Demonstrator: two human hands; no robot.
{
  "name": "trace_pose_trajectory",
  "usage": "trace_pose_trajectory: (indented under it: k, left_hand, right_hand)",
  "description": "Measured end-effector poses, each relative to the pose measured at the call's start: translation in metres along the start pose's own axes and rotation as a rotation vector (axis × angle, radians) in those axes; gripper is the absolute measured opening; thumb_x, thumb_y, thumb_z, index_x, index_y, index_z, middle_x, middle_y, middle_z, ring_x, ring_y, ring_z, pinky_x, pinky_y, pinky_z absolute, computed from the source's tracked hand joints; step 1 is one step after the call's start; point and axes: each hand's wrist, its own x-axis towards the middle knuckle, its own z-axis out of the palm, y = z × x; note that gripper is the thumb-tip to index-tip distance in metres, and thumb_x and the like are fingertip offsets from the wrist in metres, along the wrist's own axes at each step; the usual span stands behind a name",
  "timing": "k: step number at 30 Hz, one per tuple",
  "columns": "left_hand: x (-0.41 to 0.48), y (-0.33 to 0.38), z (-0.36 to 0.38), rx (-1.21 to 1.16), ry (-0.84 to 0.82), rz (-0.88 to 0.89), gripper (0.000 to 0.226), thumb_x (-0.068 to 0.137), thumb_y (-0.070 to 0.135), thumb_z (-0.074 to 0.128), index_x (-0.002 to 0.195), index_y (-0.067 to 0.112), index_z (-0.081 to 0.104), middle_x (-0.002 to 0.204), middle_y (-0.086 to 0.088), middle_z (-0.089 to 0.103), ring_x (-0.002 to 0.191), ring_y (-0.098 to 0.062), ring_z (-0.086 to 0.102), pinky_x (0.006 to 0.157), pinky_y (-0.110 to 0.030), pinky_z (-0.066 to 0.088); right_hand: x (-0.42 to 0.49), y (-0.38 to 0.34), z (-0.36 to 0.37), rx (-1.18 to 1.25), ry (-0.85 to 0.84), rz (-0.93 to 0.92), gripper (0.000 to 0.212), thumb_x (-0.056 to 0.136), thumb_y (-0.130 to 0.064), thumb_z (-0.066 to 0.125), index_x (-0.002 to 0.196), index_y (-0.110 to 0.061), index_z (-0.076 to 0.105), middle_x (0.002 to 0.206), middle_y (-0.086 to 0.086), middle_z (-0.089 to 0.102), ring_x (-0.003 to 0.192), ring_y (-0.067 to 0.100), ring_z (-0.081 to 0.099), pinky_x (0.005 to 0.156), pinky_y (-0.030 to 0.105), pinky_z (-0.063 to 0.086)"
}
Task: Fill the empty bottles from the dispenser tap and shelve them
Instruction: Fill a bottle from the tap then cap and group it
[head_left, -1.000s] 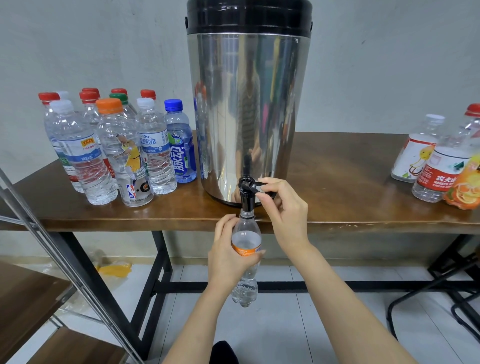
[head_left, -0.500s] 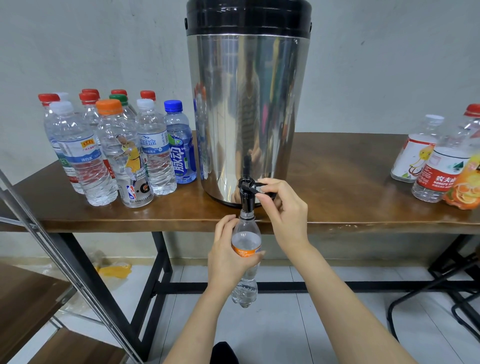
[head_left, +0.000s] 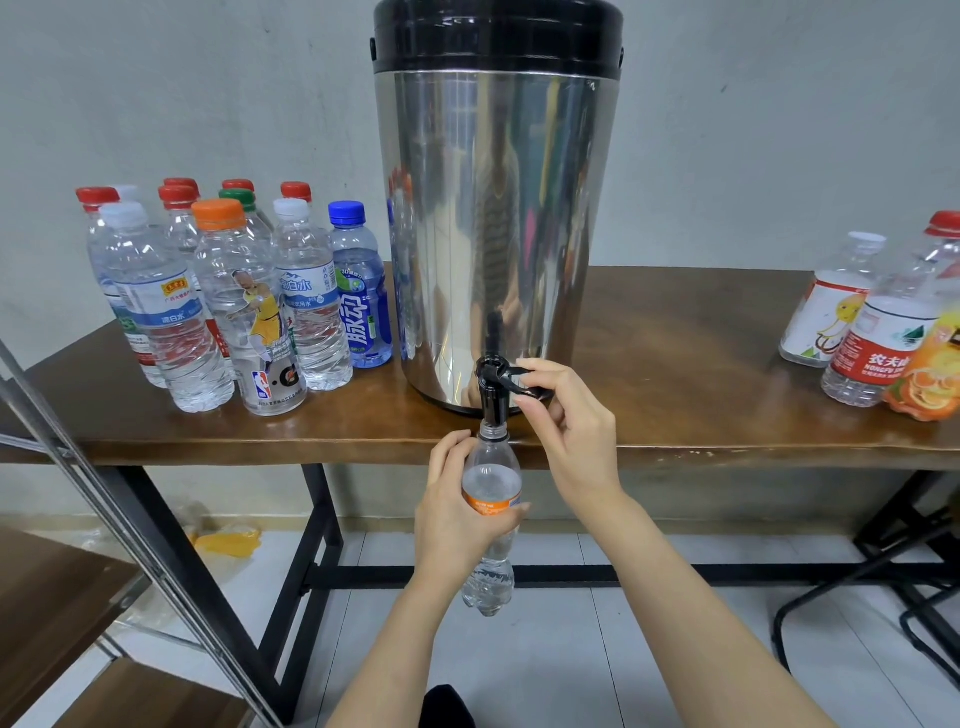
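Note:
A tall steel dispenser (head_left: 498, 234) with a black lid stands on the wooden table (head_left: 685, 374). Its black tap (head_left: 492, 387) hangs over the table's front edge. My left hand (head_left: 457, 512) grips a clear bottle with an orange label (head_left: 491, 519), uncapped, its mouth right under the tap spout. Water shows in the bottle up to about the label. My right hand (head_left: 563, 421) pinches the tap's black lever. Several capped bottles (head_left: 234, 301) holding water stand on the table's left part.
Three bottles (head_left: 878, 322) stand at the table's right end, one with a red cap. A wooden shelf unit with a slanted metal frame (head_left: 93, 519) is at the lower left. Black table legs and a crossbar run below. A black metal frame stands on the floor at right.
Both hands stay as they were on bottle and lever. The bottle has barely moved; the water level looks about the same.

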Motion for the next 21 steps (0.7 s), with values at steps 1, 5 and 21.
trace_pose_trajectory:
  k: [1, 5, 21]
  left_hand:
    - [-0.0001, -0.0001, 0.0, -0.001, -0.002, -0.001, 0.079, 0.057, 0.042, 0.092, 0.125, 0.035, 0.051, 0.137, 0.026, 0.038, 0.117, 0.015, 0.042, 0.079, -0.009, 0.041]
    - [0.0001, 0.001, -0.0003, -0.002, -0.005, -0.008, 0.079, 0.057, 0.043, 0.091, 0.124, 0.034, 0.051, 0.137, 0.027, 0.038, 0.117, 0.013, 0.043, 0.079, -0.007, 0.04]
    - [0.0001, 0.0004, 0.0001, -0.004, -0.009, -0.02, 0.079, 0.057, 0.041, 0.091, 0.125, 0.033, 0.052, 0.138, 0.027, 0.037, 0.116, 0.017, 0.041, 0.077, -0.008, 0.04]
  right_hand:
    - [0.0001, -0.0001, 0.0001, -0.002, 0.001, 0.0, 0.03, 0.095, -0.033, 0.056, 0.105, -0.006, 0.067, 0.123, -0.007, 0.063, 0.066, -0.007, 0.051, 0.067, 0.004, 0.038]
    - [-0.0004, 0.0006, 0.0004, -0.012, 0.009, 0.0, 0.029, 0.095, -0.03, 0.056, 0.104, -0.005, 0.067, 0.123, -0.009, 0.062, 0.069, -0.01, 0.051, 0.069, 0.004, 0.038]
    - [0.0011, -0.0012, -0.0024, -0.039, -0.018, -0.021, 0.026, 0.095, -0.028, 0.056, 0.104, -0.005, 0.066, 0.123, -0.007, 0.062, 0.069, -0.01, 0.05, 0.071, 0.003, 0.037]
